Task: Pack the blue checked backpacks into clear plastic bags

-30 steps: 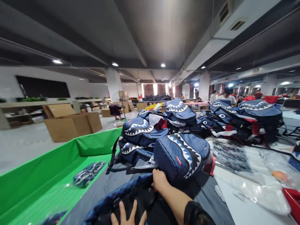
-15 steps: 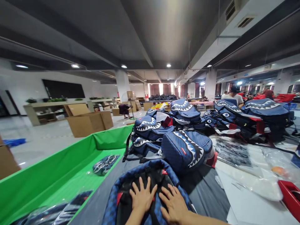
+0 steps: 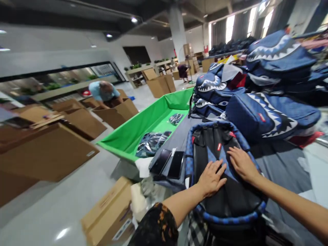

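A backpack (image 3: 205, 205) with a black back panel and blue checked edging lies straps-up on the grey-covered table in front of me. My left hand (image 3: 212, 178) rests on the middle of its panel, fingers slightly spread. Higher up and to the right, my right hand (image 3: 242, 164) lies on the panel with its fingers stretched out. Neither hand grips anything. A small red label (image 3: 219, 146) shows on the panel. Just left of the backpack are two dark phones, one of them flat (image 3: 176, 164).
Blue shark-mouth backpacks (image 3: 261, 116) are piled behind and to the right. A green fabric-walled bin (image 3: 133, 133) on the left holds plastic-wrapped bundles (image 3: 151, 143). Cardboard boxes (image 3: 51, 153) stand on the floor, where a person (image 3: 102, 92) bends over one.
My view has swung left and down, bringing in the phones, floor boxes and bending person. Both hands remain on the backpack; the left now sits lower than the right.
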